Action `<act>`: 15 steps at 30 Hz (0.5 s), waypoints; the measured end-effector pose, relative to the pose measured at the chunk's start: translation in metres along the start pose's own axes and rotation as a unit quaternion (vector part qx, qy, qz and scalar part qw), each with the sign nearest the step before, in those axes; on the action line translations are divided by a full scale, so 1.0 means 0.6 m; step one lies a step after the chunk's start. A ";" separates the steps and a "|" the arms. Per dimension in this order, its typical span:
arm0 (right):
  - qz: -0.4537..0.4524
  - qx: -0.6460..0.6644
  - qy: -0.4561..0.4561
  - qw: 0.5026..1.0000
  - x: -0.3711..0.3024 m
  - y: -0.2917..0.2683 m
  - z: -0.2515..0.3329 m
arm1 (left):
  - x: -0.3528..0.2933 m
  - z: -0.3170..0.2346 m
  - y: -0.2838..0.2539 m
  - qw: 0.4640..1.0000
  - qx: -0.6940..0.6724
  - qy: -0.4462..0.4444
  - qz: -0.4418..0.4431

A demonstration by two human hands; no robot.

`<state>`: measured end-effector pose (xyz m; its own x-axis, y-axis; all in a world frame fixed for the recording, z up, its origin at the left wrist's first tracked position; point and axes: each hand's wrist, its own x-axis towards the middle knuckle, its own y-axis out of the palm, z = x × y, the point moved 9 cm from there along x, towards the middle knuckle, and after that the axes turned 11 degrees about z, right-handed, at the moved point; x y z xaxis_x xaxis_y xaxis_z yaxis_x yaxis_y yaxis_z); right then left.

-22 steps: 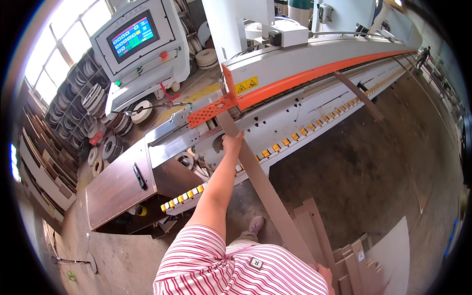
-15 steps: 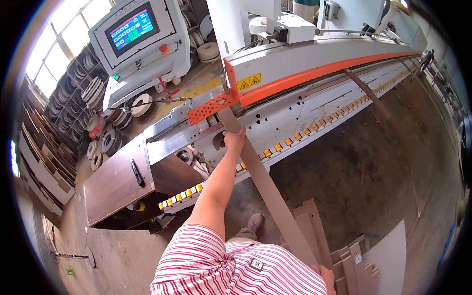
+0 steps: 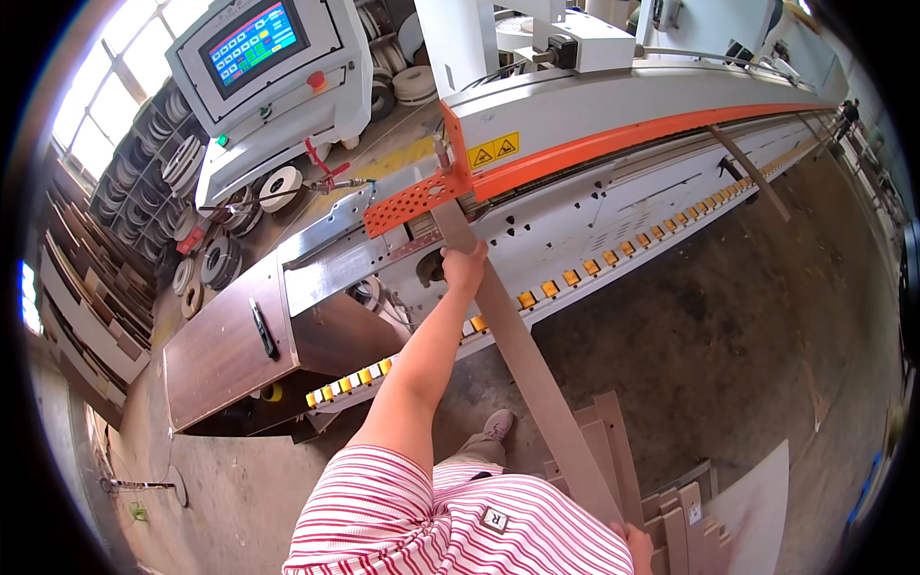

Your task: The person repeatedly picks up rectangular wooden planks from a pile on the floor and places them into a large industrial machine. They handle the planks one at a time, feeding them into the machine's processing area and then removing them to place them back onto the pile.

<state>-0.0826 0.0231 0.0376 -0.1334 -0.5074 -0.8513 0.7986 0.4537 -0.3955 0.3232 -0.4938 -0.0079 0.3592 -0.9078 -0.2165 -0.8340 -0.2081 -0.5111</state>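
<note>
A long, narrow taupe board [image 3: 522,350] slants from the machine's infeed down to my right side. Its far end sits beneath the orange perforated guard [image 3: 412,206]. My left hand [image 3: 465,268] is closed around the board near that end, with my arm stretched forward. Low in the view, my right hand [image 3: 634,544] grips the near end, partly cut off by the picture's lower edge. The edge-banding machine [image 3: 575,225] runs away to the far right, with yellow rollers [image 3: 551,288] along its outer support rail.
A control panel [image 3: 254,48] stands at upper left. A utility knife [image 3: 263,329] lies on a brown cabinet [image 3: 225,355]. Taupe boards [image 3: 613,446] are stacked by my right side. Another strip [image 3: 752,172] juts from the machine farther along. A person [image 3: 849,115] stands far off.
The strip farther along the machine has travelled away to the right. Both my hands keep their hold on the long board, which stays at the infeed; the view has shifted slightly.
</note>
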 end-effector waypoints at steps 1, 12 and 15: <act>-0.008 0.003 -0.006 1.000 0.001 0.000 -0.005 | -0.001 -0.008 0.010 1.000 0.010 0.005 -0.001; -0.120 -0.092 -0.057 0.987 0.061 -0.054 -0.070 | 0.013 -0.055 0.086 0.997 -0.021 0.068 0.000; -0.133 -0.023 -0.058 0.989 0.073 -0.083 -0.097 | 0.026 -0.086 0.157 0.994 0.041 0.097 -0.003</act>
<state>-0.1623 0.0210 0.0001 -0.2639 -0.6928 -0.6711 0.7161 0.3255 -0.6175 0.2286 -0.5461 -0.0165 0.2694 -0.9616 -0.0530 -0.7922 -0.1900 -0.5799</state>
